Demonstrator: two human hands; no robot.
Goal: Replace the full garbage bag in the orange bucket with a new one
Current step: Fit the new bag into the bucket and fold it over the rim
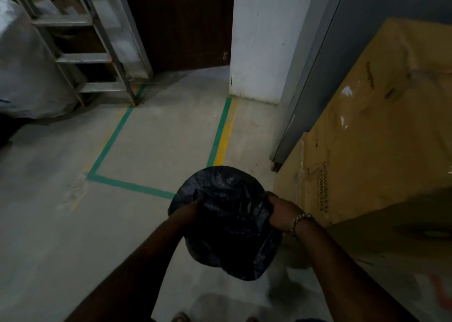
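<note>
At lower centre of the frame we grip the black garbage bag (227, 221) between both hands, left hand (188, 210) and right hand (283, 211) closed on opposite edges; no orange bucket in view.

A single head-worn camera looks forward and steeply down, close over the forearms, taking in the floor (151, 145) ahead.

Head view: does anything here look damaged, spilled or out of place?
Nothing is spilled. The large cardboard box on the right looks battered: creased, with torn patches of tape. The left hand and right hand grip a black garbage bag above the floor; the orange bucket is not visible.
</note>
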